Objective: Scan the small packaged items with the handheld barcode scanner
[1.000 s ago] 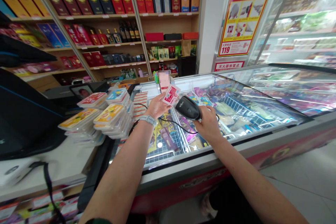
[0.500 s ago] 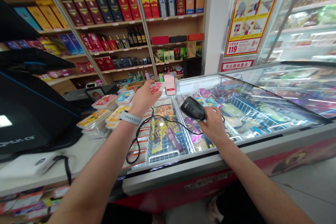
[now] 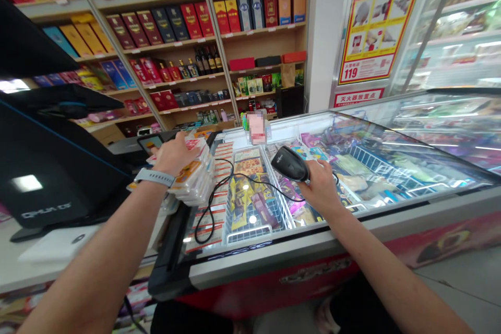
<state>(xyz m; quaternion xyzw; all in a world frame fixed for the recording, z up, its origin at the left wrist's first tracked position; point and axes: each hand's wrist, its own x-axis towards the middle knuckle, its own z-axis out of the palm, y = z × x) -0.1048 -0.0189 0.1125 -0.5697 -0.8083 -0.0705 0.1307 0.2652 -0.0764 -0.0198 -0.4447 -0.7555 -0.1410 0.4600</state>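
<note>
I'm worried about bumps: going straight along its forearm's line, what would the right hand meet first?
Beyond the scanner in the right hand, probably the pink panel, though height and depth are unclear.

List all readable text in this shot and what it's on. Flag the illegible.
"消防栓": red poster
"使用方法": same poster
"119": same poster
"灭火器放置点": small red sign below it
"Q…", rest unsure: black machine
Too small or blurred: scanner logo, stacked packs, shelf boxes, freezer front, poster fine print.
</note>
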